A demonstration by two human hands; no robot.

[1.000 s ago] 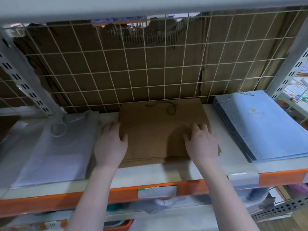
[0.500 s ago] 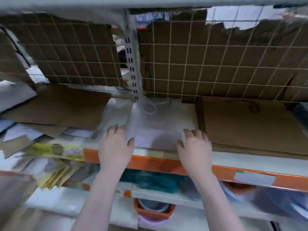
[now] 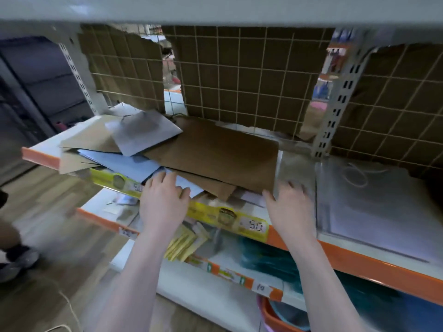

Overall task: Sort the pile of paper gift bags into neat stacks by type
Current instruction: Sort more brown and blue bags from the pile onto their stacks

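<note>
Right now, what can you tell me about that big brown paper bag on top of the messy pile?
The big brown paper bag looks like plain kraft paper. It lies flat and skewed on the shelf, over blue and brown bags in the pile. A pale grey-white bag overlaps its left end. Its near right corner sits beside the right hand; actual contact is unclear. No handle is clearly visible.

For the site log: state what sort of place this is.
Most likely a shop or its stockroom. Orange-edged metal shelving carries yellow price labels, a wire grid back panel lined with cardboard, and a loose pile of paper gift bags.
</note>
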